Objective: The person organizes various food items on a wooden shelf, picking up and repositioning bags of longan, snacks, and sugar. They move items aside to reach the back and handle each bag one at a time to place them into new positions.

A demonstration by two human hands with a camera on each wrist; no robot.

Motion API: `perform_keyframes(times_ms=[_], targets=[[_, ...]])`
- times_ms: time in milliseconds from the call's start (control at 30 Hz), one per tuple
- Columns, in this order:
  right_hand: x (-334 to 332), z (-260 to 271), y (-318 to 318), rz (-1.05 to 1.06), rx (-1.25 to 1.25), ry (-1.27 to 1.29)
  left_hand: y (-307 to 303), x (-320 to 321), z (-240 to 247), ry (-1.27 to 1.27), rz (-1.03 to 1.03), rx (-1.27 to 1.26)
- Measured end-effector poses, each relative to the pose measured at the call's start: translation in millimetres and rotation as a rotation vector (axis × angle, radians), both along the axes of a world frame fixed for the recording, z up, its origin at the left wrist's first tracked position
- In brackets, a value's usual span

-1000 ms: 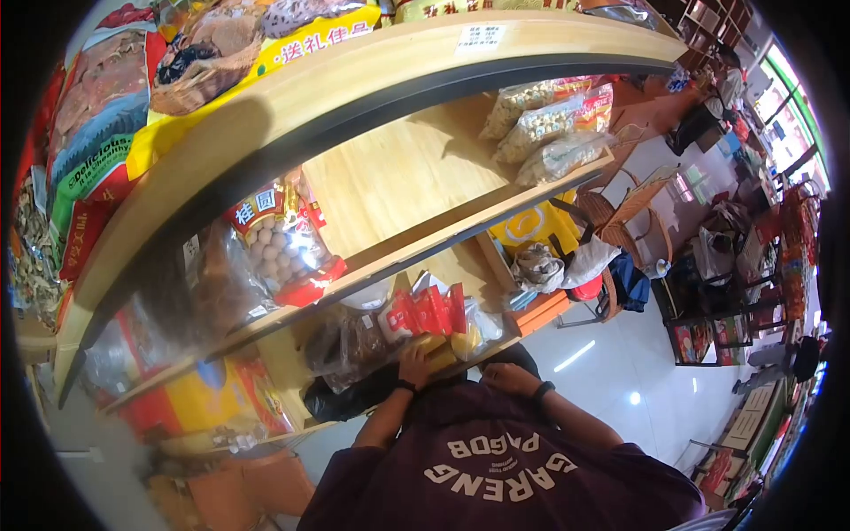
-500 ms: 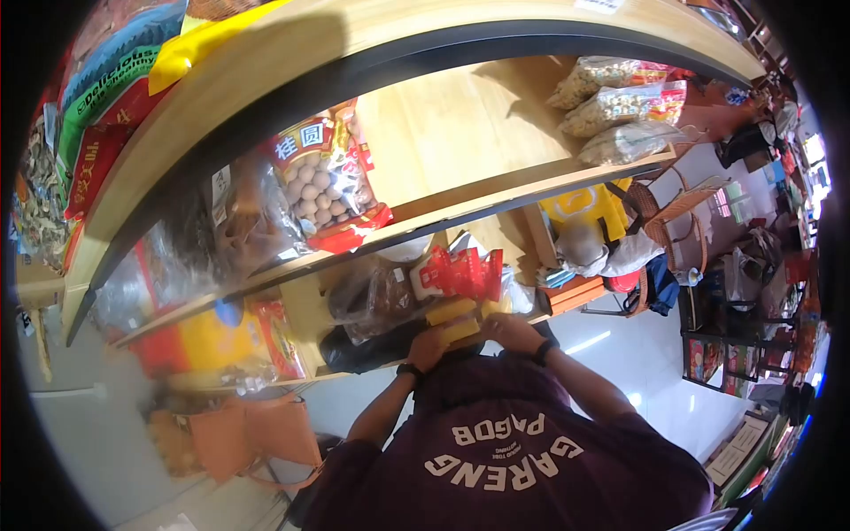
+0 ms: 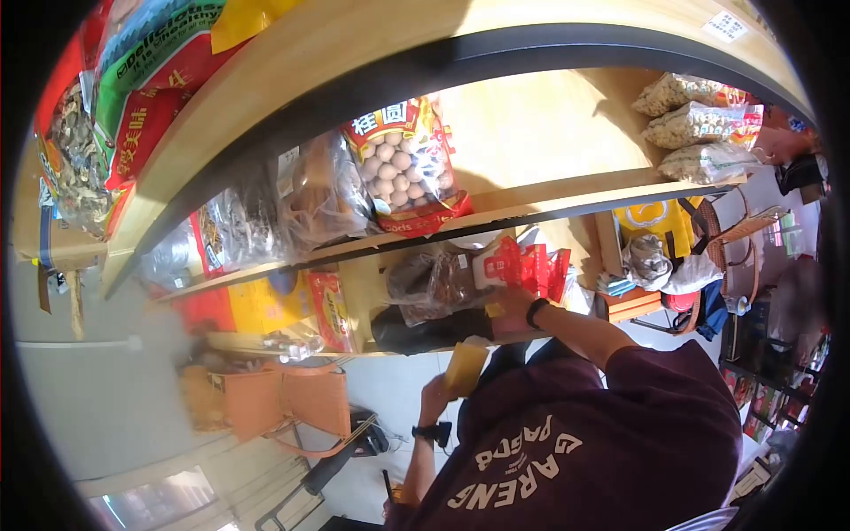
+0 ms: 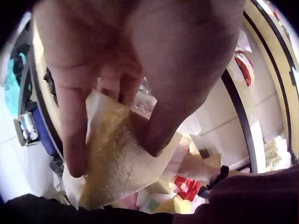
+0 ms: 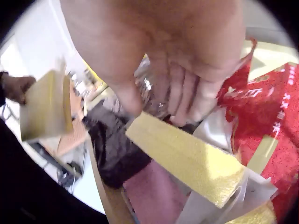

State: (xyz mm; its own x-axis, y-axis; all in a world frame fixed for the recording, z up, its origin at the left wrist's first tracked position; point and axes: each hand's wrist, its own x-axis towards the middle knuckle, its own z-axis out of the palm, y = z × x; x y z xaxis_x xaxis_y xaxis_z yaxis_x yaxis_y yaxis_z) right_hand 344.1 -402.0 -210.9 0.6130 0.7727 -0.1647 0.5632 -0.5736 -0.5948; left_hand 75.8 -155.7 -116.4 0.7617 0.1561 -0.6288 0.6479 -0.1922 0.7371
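Note:
My left hand (image 3: 433,400) grips a flat, yellow rectangular packet (image 4: 117,158), held low beside the shelf's front edge. In the left wrist view the thumb lies over its face and a finger runs along its other side. My right hand (image 3: 507,311) reaches into the lower shelf. In the right wrist view its thumb and fingertips sit right at the edge of a yellow block-shaped packet (image 5: 187,156) with clear wrap at one end; I cannot tell whether they hold it. Red packets (image 5: 266,121) stand beside that hand, and a black bag (image 5: 114,147) lies opposite.
Above the right hand runs the wooden shelf edge (image 3: 531,199), bearing a bag of longans (image 3: 398,168) and several puffed-snack bags (image 3: 699,128). A dark brown bag (image 3: 434,283) lies on the lower shelf. Orange bags (image 3: 292,398) stand below at left; baskets (image 3: 726,230) are at right.
Both hands were together at the yellow packets half a second ago. My left hand has drawn one packet left and down; my right has moved further into the shelf. The head view has shifted left.

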Motion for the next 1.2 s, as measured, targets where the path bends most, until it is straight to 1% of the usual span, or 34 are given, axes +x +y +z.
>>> perform_keyframes(times_ms=[67, 133, 167, 267, 300, 400, 433, 467, 500, 533, 600, 633, 667, 700, 733, 767, 800, 867, 900, 933, 967, 1000, 1033, 1067, 1100, 1133, 1167, 1200], targets=[[-9.8, -26.4, -7.0, 0.013, -0.110, -0.061, -7.4, -11.7, 22.7, 0.046, 0.191, -0.133], [-8.3, -46.1, -8.1, 0.040, -0.219, -0.108, -9.8, -14.5, 33.4, 0.077, 0.253, -0.122], [-6.2, -54.9, -8.4, 0.060, -0.264, -0.126, -14.0, -13.1, 43.4, 0.088, 0.335, -0.155], [-5.9, -54.9, -2.0, 0.087, -0.320, -0.133, -10.4, 0.9, 51.9, -0.021, 0.353, -0.193], [-5.4, -51.5, -1.7, 0.083, -0.328, -0.133, -7.1, 12.9, 61.2, -0.006, 0.348, -0.257], [5.8, -23.4, -4.1, 0.000, -0.342, 0.103, -6.8, 63.9, 96.5, -0.126, 0.286, -0.271], [9.3, -9.2, -6.7, 0.000, -0.314, 0.127, -8.6, 82.4, 109.1, -0.180, 0.283, -0.294], [8.2, 5.3, -9.4, 0.000, -0.288, 0.151, -6.5, 99.8, 113.5, -0.271, 0.225, -0.288], [7.4, 18.9, -13.6, -0.002, -0.262, 0.178, -2.9, 118.3, 121.0, -0.316, 0.127, -0.196], [9.3, 31.8, -21.0, 0.019, -0.168, 0.203, -0.7, 137.8, 127.7, -0.362, 0.032, -0.104], [7.1, 53.0, -35.3, 0.041, 0.017, 0.240, -22.1, 183.8, 177.1, -0.424, 0.036, -0.187], [4.0, 62.4, -41.6, 0.043, 0.108, 0.251, -27.6, 205.3, 193.7, -0.530, -0.061, -0.061], [-0.4, 67.4, -47.7, 0.014, 0.194, 0.243, -38.6, 225.9, 219.0, -0.580, -0.099, -0.034], [-4.2, 80.6, -54.7, -0.012, 0.279, 0.236, -30.1, 247.8, 211.3, -0.638, -0.222, 0.036], [-9.8, 99.1, -64.9, -0.085, 0.324, 0.282, -45.4, 268.0, 229.7, -0.800, -0.219, -0.080], [-18.9, 131.8, -77.2, -0.159, 0.369, 0.325, -54.6, 287.5, 232.8, -0.874, -0.163, -0.134], [-27.3, 159.5, -89.7, -0.233, 0.416, 0.366, -58.2, 306.9, 241.1, -0.915, -0.214, 0.036], [-37.3, 198.5, -113.8, -0.324, 0.511, 0.439, -69.0, 338.4, 254.4, -0.953, -0.266, 0.197], [-45.5, 206.9, -121.5, -0.372, 0.562, 0.481, -72.1, 345.7, 254.5, -0.963, -0.295, 0.237], [-50.1, 200.2, -127.5, -0.452, 0.633, 0.590, -75.9, 357.1, 252.7, -0.979, -0.324, 0.276], [-51.9, 195.8, -143.2, -0.483, 0.673, 0.490, -80.9, 372.7, 253.5, -1.005, -0.353, 0.317], [-54.1, 206.2, -154.6, -0.516, 0.716, 0.398, -83.4, 379.3, 252.7, -0.973, -0.383, 0.377], [-51.8, 209.3, -166.5, -0.561, 0.767, 0.402, -85.3, 383.5, 249.3, -0.981, -0.415, 0.411], [-41.0, 188.3, -181.7, -0.538, 0.751, 0.274, -86.5, 387.3, 245.5, -0.990, -0.449, 0.447], [-37.4, 212.9, -193.1, -0.538, 0.639, 0.174, -88.3, 387.2, 245.3, -1.004, -0.488, 0.505], [-29.8, 248.3, -205.5, -0.537, 0.525, 0.079, -89.0, 387.6, 242.5, -1.013, -0.510, 0.498], [-22.8, 258.7, -215.8, -0.542, 0.513, 0.037, -90.0, 385.3, 242.7, -1.007, -0.525, 0.493], [-16.4, 273.3, -219.5, -0.580, 0.587, -0.059, -91.0, 382.6, 243.9, -0.999, -0.534, 0.489]])
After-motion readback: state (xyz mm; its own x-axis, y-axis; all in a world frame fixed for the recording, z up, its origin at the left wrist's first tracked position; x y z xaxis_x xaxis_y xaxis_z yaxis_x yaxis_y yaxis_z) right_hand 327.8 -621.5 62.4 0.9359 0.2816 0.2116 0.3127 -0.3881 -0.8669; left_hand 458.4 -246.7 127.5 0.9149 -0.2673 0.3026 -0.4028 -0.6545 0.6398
